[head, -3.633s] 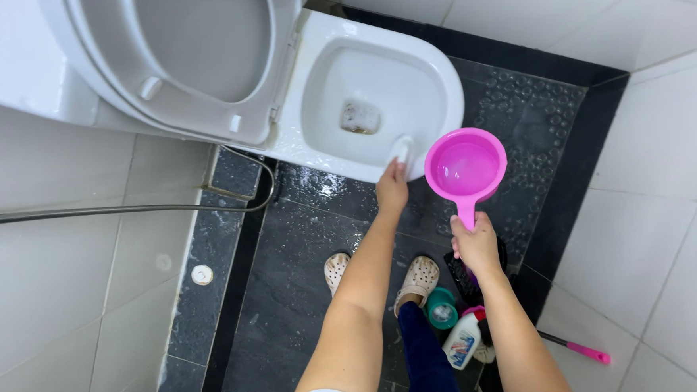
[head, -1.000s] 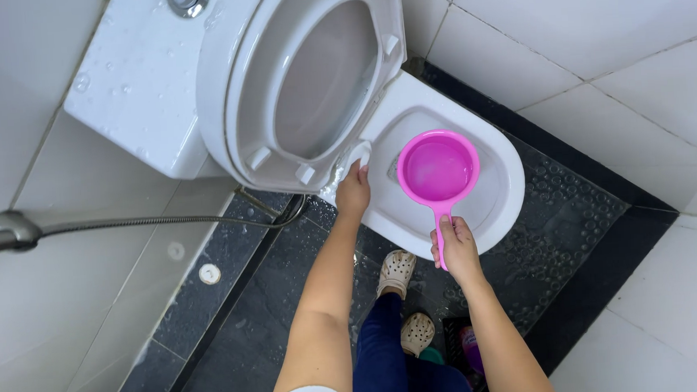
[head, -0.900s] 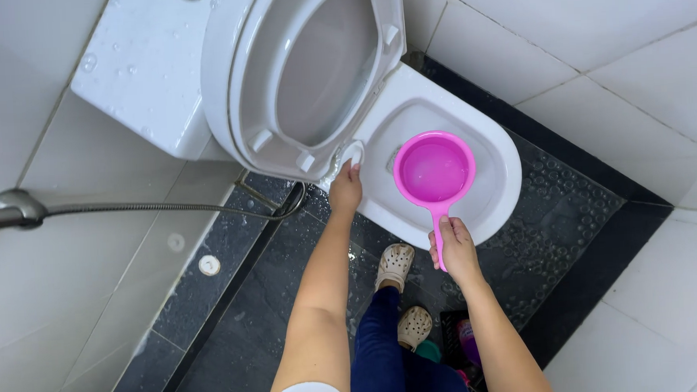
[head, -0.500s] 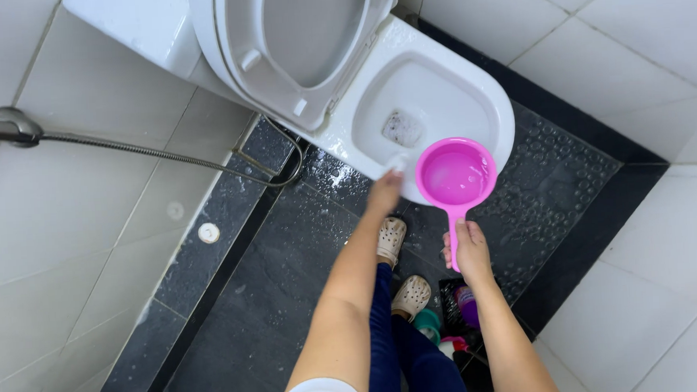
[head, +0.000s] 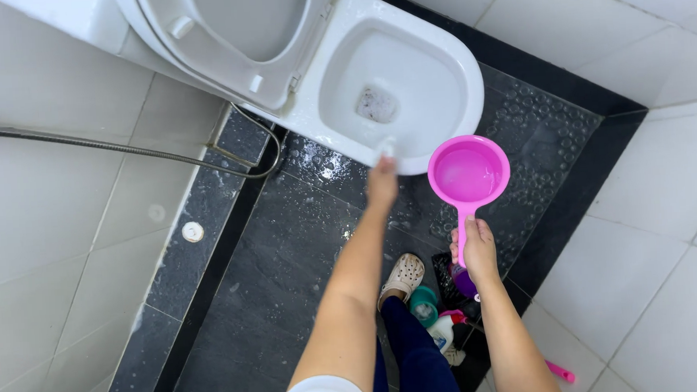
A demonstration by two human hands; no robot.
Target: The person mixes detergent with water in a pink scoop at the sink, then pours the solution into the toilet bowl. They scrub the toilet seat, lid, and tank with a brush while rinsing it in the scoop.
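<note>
Pink dipper (head: 468,174) level, handle toward right hand (head: 477,249) (gripped)

white wall tiles (head: 40,236) with thin grey joints on the left and right (head: 652,228). dark speckled floor (head: 282,287), wet and flecked with foam, edged by a black tile border (head: 200,251). metal hose (head: 123,150) running along the left wall. small round white fitting (head: 193,232) on the border. even, soft light, no hard shadows.

Metal hose (head: 107,147) along white wall tiles, wet dark floor (head: 273,279) — bottles (head: 439,326) by a beige clog (head: 402,274).
</note>
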